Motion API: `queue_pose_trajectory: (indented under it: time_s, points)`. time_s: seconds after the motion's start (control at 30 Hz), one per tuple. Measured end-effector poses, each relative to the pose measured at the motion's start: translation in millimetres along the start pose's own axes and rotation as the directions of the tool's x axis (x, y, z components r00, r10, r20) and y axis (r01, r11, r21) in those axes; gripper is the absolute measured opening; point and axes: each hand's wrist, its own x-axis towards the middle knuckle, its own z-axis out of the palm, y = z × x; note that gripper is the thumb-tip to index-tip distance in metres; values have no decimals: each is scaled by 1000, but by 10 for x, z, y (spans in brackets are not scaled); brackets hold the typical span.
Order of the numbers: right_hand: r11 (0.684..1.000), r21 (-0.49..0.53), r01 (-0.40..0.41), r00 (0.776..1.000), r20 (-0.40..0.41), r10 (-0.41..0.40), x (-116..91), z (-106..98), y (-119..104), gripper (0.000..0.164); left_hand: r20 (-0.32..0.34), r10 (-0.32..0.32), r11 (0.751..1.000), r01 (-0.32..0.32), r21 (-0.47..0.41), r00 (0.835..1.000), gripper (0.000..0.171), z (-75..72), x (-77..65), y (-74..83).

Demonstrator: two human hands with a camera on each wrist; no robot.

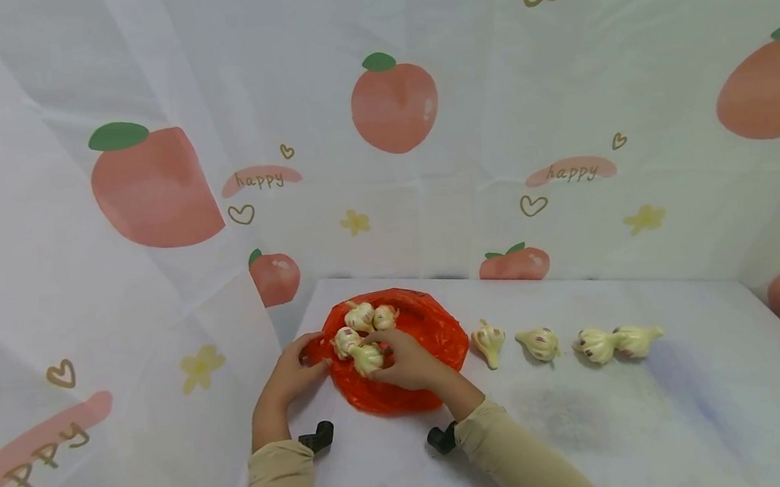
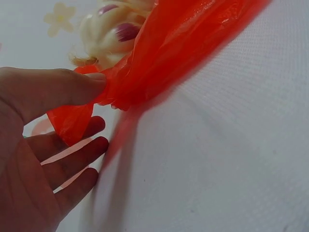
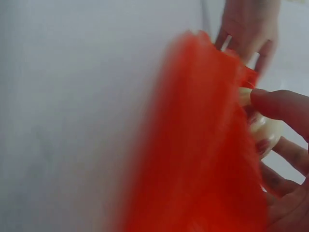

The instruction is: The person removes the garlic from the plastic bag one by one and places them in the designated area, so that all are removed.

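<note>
A red plastic bag (image 1: 440, 340) lies spread on the table, its mouth turned up, with several garlic bulbs (image 1: 360, 317) in its left part. At the bag's left edge, my left hand (image 1: 294, 372) pinches the red plastic between thumb (image 2: 87, 87) and forefinger, the other fingers loosely apart. My right hand (image 1: 407, 362) reaches over the bag and holds a garlic bulb (image 1: 369, 361) between thumb and fingers, beside the other bulbs. In the right wrist view, the thumb (image 3: 277, 104) presses that purple-marked bulb (image 3: 263, 133), while red plastic hides part of it.
To the right of the bag stretches a row of garlic bulbs: one (image 1: 489, 343) near the bag, another (image 1: 541, 344), then a touching pair (image 1: 597, 346). A white curtain (image 1: 429, 209) with printed fruit hangs behind and at the left of the white table (image 1: 555, 453).
</note>
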Motion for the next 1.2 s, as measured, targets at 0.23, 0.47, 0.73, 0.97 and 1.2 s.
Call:
queue_pose_trajectory:
  time_s: [0.23,0.47,0.73,0.97,1.2]
  points:
    - [999,29,15,999,-51,-14,-134,-258,32,61,-10,4,1000,-4,-2,1000,56,9,2,-11]
    - [998,38,44,992,-122,-40,-345,-499,54,59,-7,13,1000,-13,5,1000,57,23,3,-25]
    - [999,32,35,988,-153,-29,-670,-762,120,59,-7,8,1000,-8,6,1000,56,9,-7,-21]
    - [1000,-3,18,981,-194,-18,-960,-941,248,57,3,19,1000,-19,5,1000,57,9,7,7]
    - [999,-46,18,971,-236,-28,-1325,-1104,401,56,2,5,1000,-5,7,1000,56,27,7,13]
